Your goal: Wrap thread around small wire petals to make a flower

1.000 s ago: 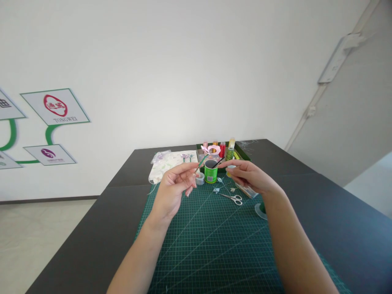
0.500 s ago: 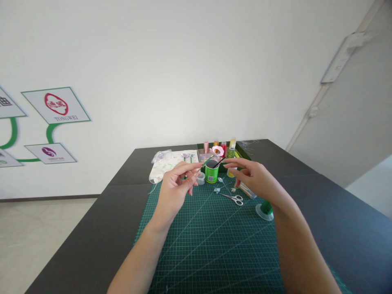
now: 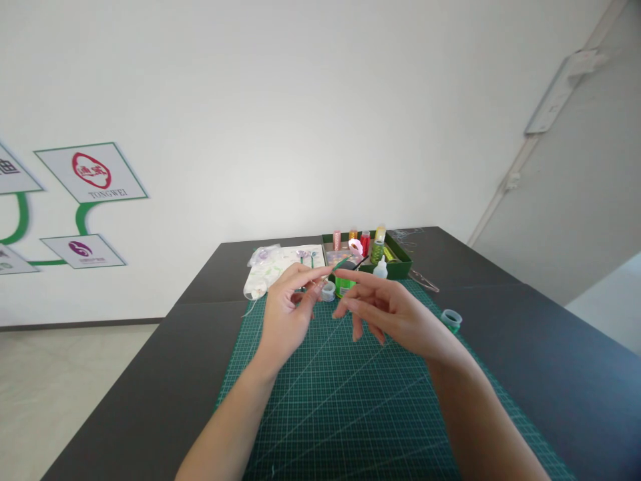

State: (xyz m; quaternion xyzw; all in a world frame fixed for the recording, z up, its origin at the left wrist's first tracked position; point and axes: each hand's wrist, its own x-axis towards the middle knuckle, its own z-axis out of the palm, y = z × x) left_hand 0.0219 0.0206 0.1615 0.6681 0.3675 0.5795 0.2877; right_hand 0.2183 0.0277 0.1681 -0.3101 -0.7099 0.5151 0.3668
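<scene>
My left hand (image 3: 293,300) is closed in a pinch on a thin green stem (image 3: 342,262) that slants up to the right past its fingertips. My right hand (image 3: 388,310) has its index finger stretched out, the tip at the stem beside my left index fingertip. Its other fingers are spread and hang loosely below, with nothing visible in them. Behind the fingers stands a green tin (image 3: 344,287), partly hidden, with a dark stick (image 3: 361,261) poking out of it. A roll of clear tape (image 3: 328,291) lies next to the tin.
A green cutting mat (image 3: 340,401) covers the middle of the dark table (image 3: 195,341). A green box (image 3: 400,269) with thread spools is at the back, a white squeeze bottle (image 3: 380,268) before it. White paper (image 3: 275,267) lies left; a green spool (image 3: 451,320) stands right.
My right hand has moved left and its index fingertip now meets the stem. It now covers the scissors and small blue pieces. My left hand has hardly moved.
</scene>
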